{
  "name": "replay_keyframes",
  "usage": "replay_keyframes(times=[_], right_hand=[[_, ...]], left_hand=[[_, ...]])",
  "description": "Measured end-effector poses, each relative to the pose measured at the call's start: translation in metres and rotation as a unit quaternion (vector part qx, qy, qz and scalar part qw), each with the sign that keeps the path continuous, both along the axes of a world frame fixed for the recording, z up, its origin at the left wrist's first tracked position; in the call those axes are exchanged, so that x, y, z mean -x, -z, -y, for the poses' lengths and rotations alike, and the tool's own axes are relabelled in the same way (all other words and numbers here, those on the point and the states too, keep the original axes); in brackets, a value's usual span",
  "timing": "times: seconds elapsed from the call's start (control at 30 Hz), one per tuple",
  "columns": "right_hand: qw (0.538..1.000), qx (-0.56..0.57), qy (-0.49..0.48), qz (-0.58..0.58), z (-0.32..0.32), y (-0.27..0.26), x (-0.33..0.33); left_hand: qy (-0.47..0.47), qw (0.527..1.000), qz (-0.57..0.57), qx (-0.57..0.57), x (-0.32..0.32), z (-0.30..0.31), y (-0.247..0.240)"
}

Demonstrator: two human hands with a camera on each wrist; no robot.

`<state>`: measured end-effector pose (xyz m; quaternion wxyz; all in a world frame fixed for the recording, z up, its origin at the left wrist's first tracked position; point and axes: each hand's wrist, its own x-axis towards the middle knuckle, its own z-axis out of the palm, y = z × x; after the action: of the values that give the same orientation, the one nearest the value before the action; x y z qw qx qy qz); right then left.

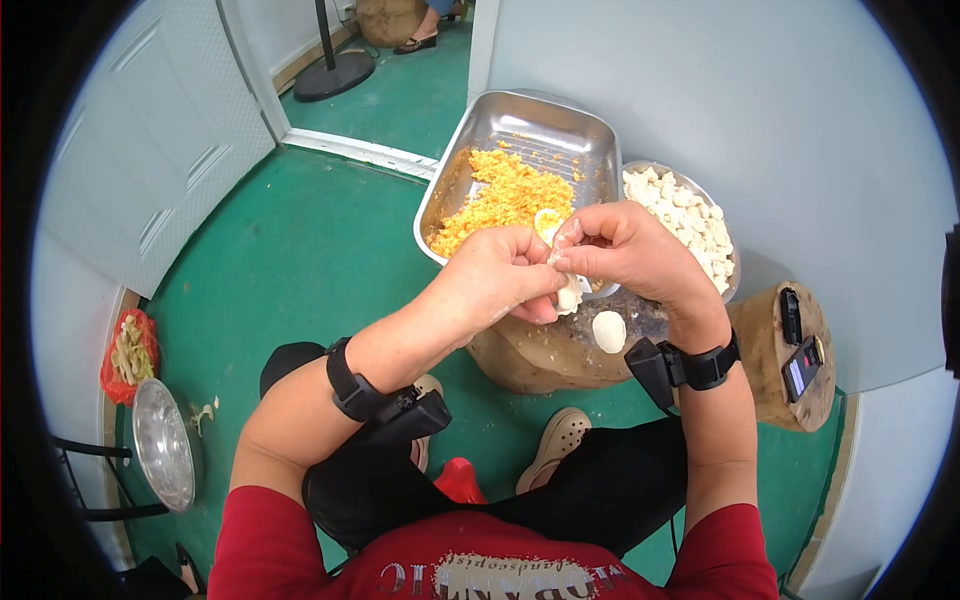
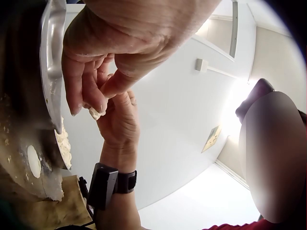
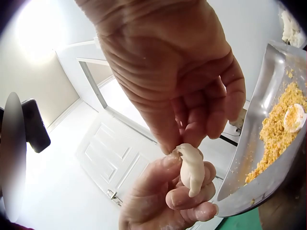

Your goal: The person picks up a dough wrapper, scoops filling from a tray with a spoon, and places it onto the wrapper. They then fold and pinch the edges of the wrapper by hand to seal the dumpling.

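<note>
A small pale dumpling (image 1: 569,296) is held between both hands, just in front of the metal tray (image 1: 428,222). My left hand (image 1: 508,268) grips its body with thumb and curled fingers. The thumb and forefinger of my right hand (image 1: 635,245) pinch the dough at its top end. Up close in the right wrist view, the dumpling (image 3: 191,170) has a folded, closed edge. Crumbly orange-yellow filling (image 1: 515,195) lies in the tray, with a white spoon-like piece (image 1: 546,222) carrying some of it. A round dough wrapper (image 1: 609,332) lies on the wooden stump (image 1: 520,362) below the hands.
A round metal bowl (image 1: 737,270) heaped with pale dough pieces (image 1: 685,222) stands right of the tray against the wall. A smaller stump (image 1: 757,345) holds a phone (image 1: 801,368). On the floor at left are a metal basin (image 1: 163,445) and a red bag (image 1: 129,355) of scraps.
</note>
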<state>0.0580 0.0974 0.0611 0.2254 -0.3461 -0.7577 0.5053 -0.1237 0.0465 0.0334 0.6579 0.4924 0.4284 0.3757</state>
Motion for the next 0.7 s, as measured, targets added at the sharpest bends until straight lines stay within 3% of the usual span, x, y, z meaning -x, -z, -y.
replay_keyframes(times=[0.07, 0.3, 0.47, 0.7], right_hand=[[0.998, 0.048, -0.012, 0.032, -0.0001, -0.0027, -0.0012], [0.999, 0.036, 0.005, 0.009, 0.0011, -0.0034, -0.0010], [0.999, -0.009, 0.019, -0.044, -0.0027, 0.0035, -0.0008], [0.992, 0.039, 0.038, -0.117, -0.0018, -0.0003, -0.0013]], left_hand=[[0.005, 1.000, 0.000, 0.006, 0.0000, 0.0006, -0.0018], [-0.001, 0.999, 0.043, 0.003, 0.0000, 0.0004, -0.0031], [0.000, 0.995, 0.099, 0.025, 0.0023, -0.0009, -0.0019], [-0.002, 0.993, 0.116, 0.030, 0.0030, -0.0001, -0.0064]])
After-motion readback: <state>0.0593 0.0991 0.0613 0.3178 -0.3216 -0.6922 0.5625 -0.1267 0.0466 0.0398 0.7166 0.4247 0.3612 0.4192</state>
